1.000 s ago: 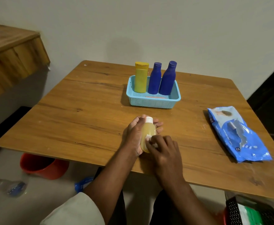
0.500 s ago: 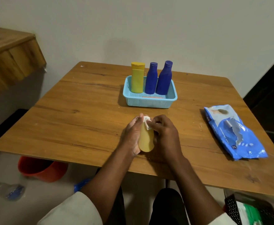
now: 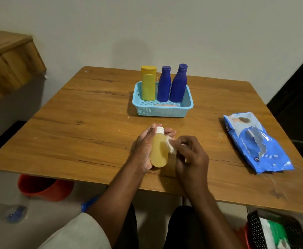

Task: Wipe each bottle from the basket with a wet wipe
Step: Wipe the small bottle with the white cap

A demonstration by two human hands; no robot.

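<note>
One amber bottle (image 3: 159, 152) with a white cap, held above the near middle of the table (image 3: 86, 126); left hand (image 3: 144, 147) has its grip curled round the bottle's far side. Right hand (image 3: 190, 155) pinches a crumpled white wet wipe (image 3: 170, 146) against the bottle's right flank. Beyond them, a light blue basket (image 3: 162, 110) holds a yellow bottle (image 3: 148, 85) and two blue bottles (image 3: 172, 85), all upright. Blue wipes pack (image 3: 258, 142) lies well apart, to the right.

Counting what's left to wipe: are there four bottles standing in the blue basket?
No, the blue basket holds three: a yellow bottle and two dark blue bottles.
</note>
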